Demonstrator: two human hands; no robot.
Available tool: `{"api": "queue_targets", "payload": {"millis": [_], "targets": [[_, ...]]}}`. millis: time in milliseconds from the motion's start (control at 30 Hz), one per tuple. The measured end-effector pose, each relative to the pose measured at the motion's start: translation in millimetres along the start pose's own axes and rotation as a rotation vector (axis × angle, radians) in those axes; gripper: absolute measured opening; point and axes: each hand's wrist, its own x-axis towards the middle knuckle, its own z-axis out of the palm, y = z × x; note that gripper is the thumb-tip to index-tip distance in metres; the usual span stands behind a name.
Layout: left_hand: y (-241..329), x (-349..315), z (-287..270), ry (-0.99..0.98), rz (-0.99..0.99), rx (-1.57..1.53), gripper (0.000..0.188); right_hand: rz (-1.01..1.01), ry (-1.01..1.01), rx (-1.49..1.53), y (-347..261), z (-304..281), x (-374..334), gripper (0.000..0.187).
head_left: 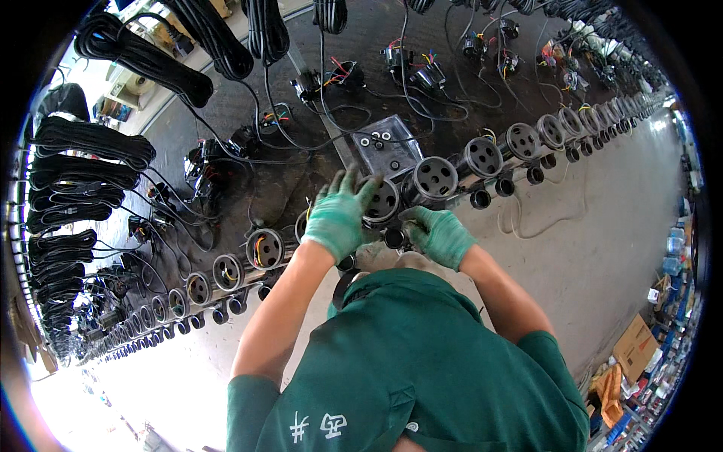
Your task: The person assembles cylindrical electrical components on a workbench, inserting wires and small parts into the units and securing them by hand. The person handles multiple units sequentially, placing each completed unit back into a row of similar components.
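Observation:
Both my hands wear green gloves and work at one round black housing (381, 202) in a long row along the bench edge. My left hand (339, 215), slightly blurred, lies with fingers stretched out across that housing's left rim. On its near right side, my right hand (440, 235) has its fingers bent in by the short black spout (395, 238); what the fingertips pinch is hidden. To the right stands a similar housing (435, 178) with holes in its end face. Just behind lies a clear shallow tray (388, 147) with several small white and black rings.
Coiled black cables (263, 32) hang along the far and left sides, their leads running across the dark bench (309, 181). Small motors with coloured wires (346, 74) lie among them. At the lower right are a cardboard box (635, 346) and an orange cloth (608, 393).

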Motion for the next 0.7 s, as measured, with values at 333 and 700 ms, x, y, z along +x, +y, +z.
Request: {"api": "queue_targets", "payload": {"millis": [333, 700], "targets": [[-36.7, -1.9, 16.0, 0.417, -0.044, -1.377, 0.096, -0.163, 0.065, 0.075, 36.0, -1.9, 9.6, 0.027], [-34.6, -30.5, 12.2, 0.479, -0.153, -1.527, 0.097, -0.235, 0.127, -0.398, -13.4, 14.2, 43.1, 0.030]]}}
